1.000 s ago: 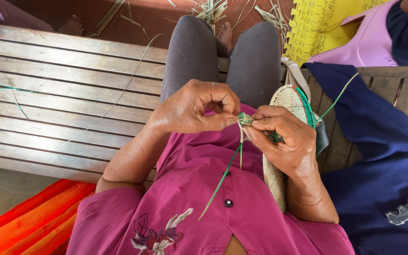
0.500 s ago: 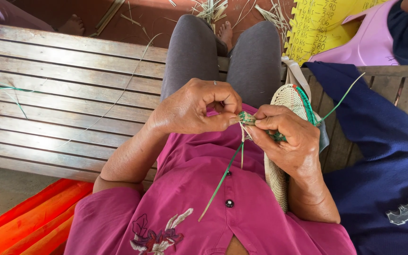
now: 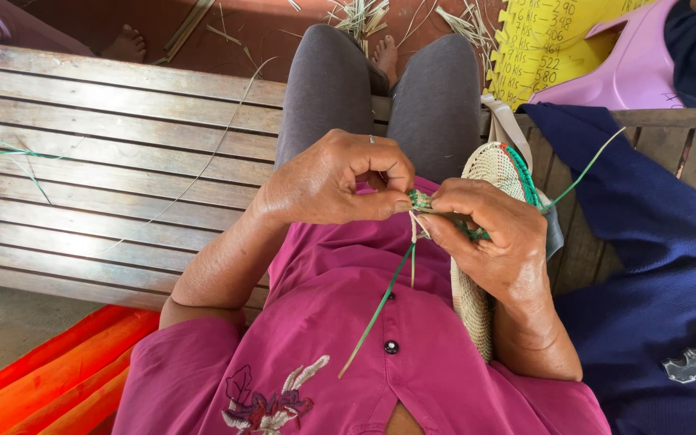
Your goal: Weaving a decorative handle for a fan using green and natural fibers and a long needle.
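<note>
A small woven piece (image 3: 421, 201) of green and pale straw is held over the lap, between the two hands, just above a magenta shirt (image 3: 412, 338). It is pinched from the left by the left hand (image 3: 332, 181), whose thumb and curled forefinger are pressed together on its edge, the other fingers being folded into the palm. From the right it is gripped by the right hand (image 3: 493, 242), the fingertips being closed on the weave and on a stretch of green binding. A long green strand (image 3: 376, 314) is seen hanging from the piece down across the shirt, and a shorter pale strand (image 3: 413, 258) hangs beside it.

Behind and under the right hand a flat oval woven mat (image 3: 470, 306) of pale straw with a green and red edge is propped on edge against the thigh; a thin green strand (image 3: 586, 171) rises from its rim to the right. Grey trousers (image 3: 328, 89) cover the knees. The person is seated on a slatted wooden bench (image 3: 106, 161), on which loose thin fibres lie. Dark blue cloth (image 3: 646, 242) is spread on the bench to the right. A yellow woven sheet (image 3: 541, 48) lies at the upper right, with a pink object (image 3: 634, 68) on it. Orange fabric (image 3: 34, 379) is seen at the lower left, and straw scraps (image 3: 360, 14) lie on the red floor.
</note>
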